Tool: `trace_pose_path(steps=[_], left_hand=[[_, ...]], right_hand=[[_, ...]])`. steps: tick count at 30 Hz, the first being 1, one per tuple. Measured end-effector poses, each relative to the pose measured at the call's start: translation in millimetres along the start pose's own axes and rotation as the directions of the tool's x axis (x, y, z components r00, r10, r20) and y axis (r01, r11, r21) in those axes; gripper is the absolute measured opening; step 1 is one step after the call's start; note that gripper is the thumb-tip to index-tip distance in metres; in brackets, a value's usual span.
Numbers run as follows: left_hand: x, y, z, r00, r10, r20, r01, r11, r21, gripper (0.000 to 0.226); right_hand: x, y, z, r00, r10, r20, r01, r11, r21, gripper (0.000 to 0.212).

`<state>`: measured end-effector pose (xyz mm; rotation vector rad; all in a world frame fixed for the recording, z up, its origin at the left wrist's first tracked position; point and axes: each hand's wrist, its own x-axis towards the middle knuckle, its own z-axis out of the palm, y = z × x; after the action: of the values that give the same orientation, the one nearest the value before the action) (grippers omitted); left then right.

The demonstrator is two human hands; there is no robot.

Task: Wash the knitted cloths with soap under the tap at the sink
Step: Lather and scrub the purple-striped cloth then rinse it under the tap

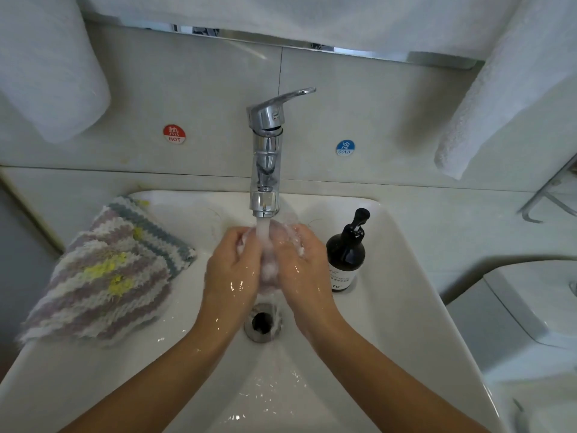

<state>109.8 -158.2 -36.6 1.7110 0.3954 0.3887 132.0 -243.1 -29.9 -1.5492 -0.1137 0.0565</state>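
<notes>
A: Hands, head view: left hand (232,270) and right hand (301,264) curled together around a sudsy cloth (268,270), held under the tap (265,170) stream above the drain (262,321).

B: Other stock?

A: Striped knitted cloths (106,276) stacked on the sink (406,292) rim, left; soap bottle (346,257) right.

B: Step?

A: Rinsing, apparently. Next probably calls for wringing, then fetching from the stack.

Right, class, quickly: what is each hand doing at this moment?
Left hand: fingers curled round a soapy pale knitted cloth under the running water.
Right hand: grips the same cloth from the other side.
</notes>
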Motion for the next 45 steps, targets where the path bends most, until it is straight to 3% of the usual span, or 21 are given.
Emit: trace_pose_path(steps=[5, 13, 17, 24, 27, 31, 35, 40, 42, 45], left_hand=[[1, -3, 0, 0.987, -0.063, 0.15, 0.043, 0.989, 0.138, 0.049], [-2, -6, 0, 0.98, 0.16, -0.12, -0.156, 0.987, 0.043, 0.027], [-4, -1, -2, 0.968, 0.187, -0.169, -0.193, 0.981, -0.022, 0.033], [6, -3, -3, 0.968, 0.163, -0.19, -0.182, 0.979, -0.087, 0.047], [9, -6, -1, 0.983, 0.09, -0.163, -0.108, 0.989, -0.105, 0.042], [8, -7, 2, 0.988, 0.099, -0.118, -0.101, 0.995, -0.008, 0.008], [5, -9, 1, 0.976, 0.203, -0.078, -0.194, 0.975, 0.104, 0.012], [4, -19, 7, 0.999, 0.036, 0.004, -0.036, 0.997, 0.063, 0.029], [1, -21, 10, 1.0, -0.006, 0.009, 0.005, 0.995, 0.096, 0.029], [-4, -17, 12, 0.999, -0.01, -0.035, 0.01, 1.0, -0.001, 0.036]], right_hand=[[0, -2, -5, 1.0, -0.007, 0.018, 0.007, 1.0, 0.001, 0.015], [-7, 9, 7, 0.993, 0.074, 0.089, -0.062, 0.99, -0.123, 0.024], [-10, 8, 9, 0.978, 0.145, 0.152, -0.127, 0.984, -0.124, 0.031], [-12, 4, 7, 0.98, 0.143, 0.139, -0.107, 0.966, -0.236, 0.035], [-7, 4, 6, 0.987, 0.113, 0.116, -0.08, 0.962, -0.26, 0.02], [-6, 8, 6, 0.998, 0.019, 0.061, -0.014, 0.996, -0.088, 0.019], [-6, 11, 7, 0.998, -0.054, 0.043, 0.056, 0.997, -0.046, 0.016], [-3, 10, 4, 0.997, -0.048, 0.052, 0.052, 0.996, -0.073, 0.015], [-5, 11, 6, 0.999, -0.008, 0.049, 0.013, 0.994, -0.106, 0.025], [-7, 11, 11, 1.0, 0.001, -0.004, -0.001, 0.992, -0.127, 0.043]])
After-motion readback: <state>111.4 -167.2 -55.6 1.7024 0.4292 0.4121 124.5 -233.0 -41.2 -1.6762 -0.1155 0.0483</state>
